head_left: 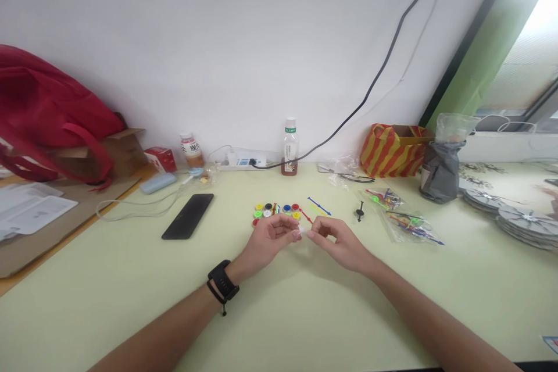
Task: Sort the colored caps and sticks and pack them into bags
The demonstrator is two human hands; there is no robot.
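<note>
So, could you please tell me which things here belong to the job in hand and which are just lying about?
Likely in the job:
- small pale piece between left hand and right hand
- coloured discs
- blue arrow stick
- red arrow stick
- black arrow with disc
- clear bags of parts

Probably just lying about:
- black smartphone
- brown drink bottle
- power strip
- red backpack
- striped bag

Small whitish piece (304, 232), details blurred; round coloured discs (267, 214) clustered at its ten o'clock, slim red arrow (307, 217) at twelve
</note>
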